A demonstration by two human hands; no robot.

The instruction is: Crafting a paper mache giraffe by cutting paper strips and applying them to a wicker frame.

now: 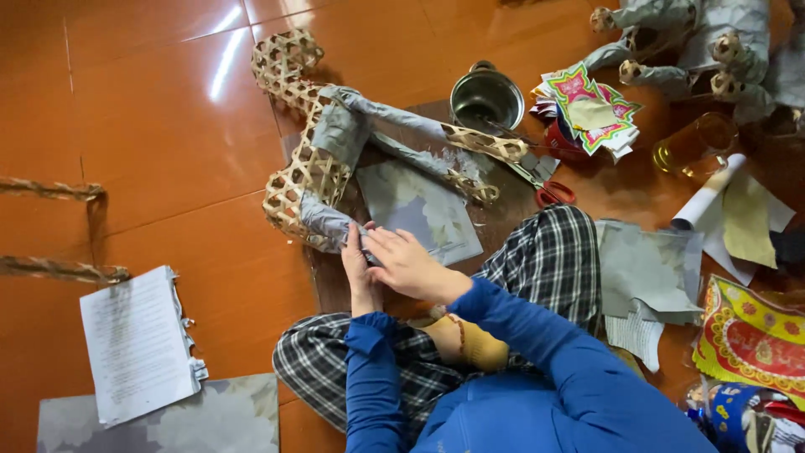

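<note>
Blue sleeves at bottom centre, person sitting cross-legged in checked trousers on the orange tiled floor (151, 126). Left hand (359, 273) edge-on beside the right one, fingers flat against grey paper (329, 220) on the frame's lower end; can't tell whether its grip is closed. Right hand (407, 262) lies palm-down, fingers extended, pressing the same paper, grip open. Woven bamboo frame (306, 168), animal-shaped and partly wrapped in grey paper, runs from centre up to upper left. Grey patterned sheet (428, 210) lies under it, just right of the hands. Lower left: stapled white paper stack (134, 344). Right of the knee: loose grey scraps (646, 268), red-handled scissors (549, 191). Farther up: steel pot (486, 96), colourful printed paper (591, 109), glass of amber liquid (696, 144). Top right corner: finished grey paper-covered figure (696, 42).
</note>
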